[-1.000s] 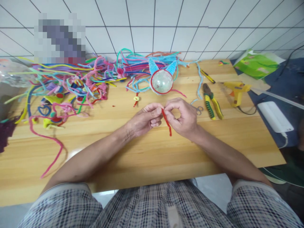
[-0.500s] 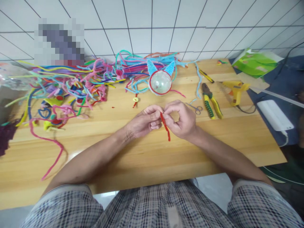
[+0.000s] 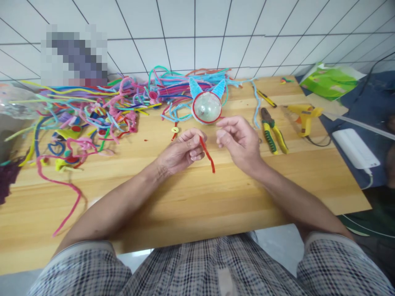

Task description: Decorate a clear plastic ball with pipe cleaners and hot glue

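A short red pipe cleaner (image 3: 208,155) is pinched between the thumb and fingers of my left hand (image 3: 184,151), its free end hanging down to the right. My right hand (image 3: 239,142) is apart from it, with fingers loosely curled and a gap at the tips; nothing shows in it. Just beyond both hands stands a clear round ball (image 3: 207,107) with a red rim and two blue fuzzy ears (image 3: 195,87). A yellow ring on a red pipe cleaner piece (image 3: 175,130) lies beyond my left hand.
Bundles of coloured pipe cleaners (image 3: 101,102) cover the back left. On the right are green-yellow pliers (image 3: 273,133), a yellow cutter (image 3: 267,98), a yellow glue gun (image 3: 305,117), a white power bank (image 3: 356,149) and a green packet (image 3: 330,82). A pink strand (image 3: 69,211) trails toward the front left.
My right hand has let go of the red pipe cleaner and moved away to the right and up. My left hand, still holding it, has shifted slightly left.
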The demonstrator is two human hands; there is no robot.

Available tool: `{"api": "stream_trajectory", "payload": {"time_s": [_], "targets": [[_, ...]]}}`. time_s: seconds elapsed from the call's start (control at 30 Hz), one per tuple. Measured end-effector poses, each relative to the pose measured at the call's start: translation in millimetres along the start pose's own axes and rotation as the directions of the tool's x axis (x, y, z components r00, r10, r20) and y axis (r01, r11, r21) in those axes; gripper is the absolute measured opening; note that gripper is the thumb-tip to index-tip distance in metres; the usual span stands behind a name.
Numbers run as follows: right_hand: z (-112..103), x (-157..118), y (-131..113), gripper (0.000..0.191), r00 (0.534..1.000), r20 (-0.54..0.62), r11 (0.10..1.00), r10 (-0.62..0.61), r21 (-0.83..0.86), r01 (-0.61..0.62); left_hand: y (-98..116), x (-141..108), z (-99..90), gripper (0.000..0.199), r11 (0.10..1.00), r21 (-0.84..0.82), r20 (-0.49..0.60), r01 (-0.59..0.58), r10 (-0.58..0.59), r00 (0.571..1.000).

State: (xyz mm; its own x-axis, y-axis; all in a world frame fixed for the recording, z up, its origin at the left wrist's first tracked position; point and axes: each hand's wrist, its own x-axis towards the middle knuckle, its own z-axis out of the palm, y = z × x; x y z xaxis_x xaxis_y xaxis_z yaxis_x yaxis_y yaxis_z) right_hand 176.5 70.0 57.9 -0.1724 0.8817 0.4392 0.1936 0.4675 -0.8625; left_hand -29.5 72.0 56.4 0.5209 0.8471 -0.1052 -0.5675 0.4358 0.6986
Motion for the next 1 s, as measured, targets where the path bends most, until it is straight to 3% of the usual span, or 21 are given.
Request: {"api": "stream_trajectory", "payload": {"time_s": [0.1,0.2,0.27,0.33,0.43,0.6,0.7,0.83,1.0], "targets": [[-0.4,0.1,-2.6,0.018,0.985,0.044,0.981,-0.167,-0.091,0.171,-2.0,0.1,-1.4,0.045,1.0,-0.006,0.009,0.025,-0.024,1.0],[1.3,-0.8,-3.5,0.003,0.933,0.084,0.922,-0.351,-0.141,0.36,-5.7,-0.2,-2.5,0.043,0.999,-0.011,0.022,0.038,-0.038,0.999],[1.7,-1.4,-4.1,0.01,0.921,0.091,0.91,-0.379,-0.142,0.389,-7.1,-0.2,-2.2,0.042,1.0,-0.004,0.016,0.031,-0.031,0.999],[1.4,-1.5,-6.1,0.019,0.944,0.102,0.939,-0.314,-0.109,0.325,-7.8,0.2,-1.4,0.043,1.0,0.004,-0.014,0.014,-0.014,1.0],[1.8,-1.0,-11.1,0.031,0.987,0.135,0.996,-0.089,-0.004,0.09,-9.8,1.5,0.0,0.043,0.999,0.024,-0.08,-0.031,0.033,0.996],[4.7,2.2,-14.0,0.044,0.954,0.195,0.949,0.23,0.174,-0.264,-15.1,3.8,-2.5,0.044,0.986,0.13,-0.112,-0.103,0.118,0.987],[3.1,7.1,-12.1,0.043,0.925,0.223,0.915,0.308,0.198,-0.352,-13.7,6.3,-8.0,0.046,0.952,0.27,-0.107,-0.142,0.177,0.978],[0.5,12.8,-9.3,0.036,0.895,0.258,0.877,0.363,0.232,-0.422,-3.8,9.2,-12.3,0.044,0.836,0.494,-0.027,-0.241,0.292,0.956],[-0.3,14.5,-6.9,0.033,0.863,0.289,0.849,0.415,0.218,-0.482,5.8,8.6,-10.7,0.04,0.754,0.6,0.017,-0.267,0.322,0.947]]}}
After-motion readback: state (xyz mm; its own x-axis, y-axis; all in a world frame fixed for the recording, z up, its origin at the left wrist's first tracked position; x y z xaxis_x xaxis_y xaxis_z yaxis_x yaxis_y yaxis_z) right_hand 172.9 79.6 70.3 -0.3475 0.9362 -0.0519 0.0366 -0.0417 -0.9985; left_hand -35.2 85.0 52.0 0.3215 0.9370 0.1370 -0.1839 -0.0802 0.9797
